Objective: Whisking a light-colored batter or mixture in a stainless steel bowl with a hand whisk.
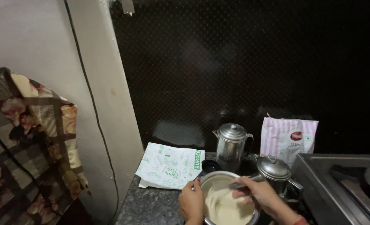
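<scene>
A steel bowl (212, 178) of pale batter (224, 205) sits on the dark stone counter (151, 204) at the bottom middle of the head view. My left hand (191, 203) grips the bowl's left rim. My right hand (257, 193) is over the bowl, closed on a thin metal utensil (237, 186) whose end reaches into the batter. The bowl's near edge is cut off by the frame.
A steel lidded jug (231, 143) and a small lidded steel pot (273, 168) stand behind the bowl. A white and green printed box (168, 166) lies to the left. A pink striped pouch (288, 139) leans on the dark wall. A stove (339, 187) is at right.
</scene>
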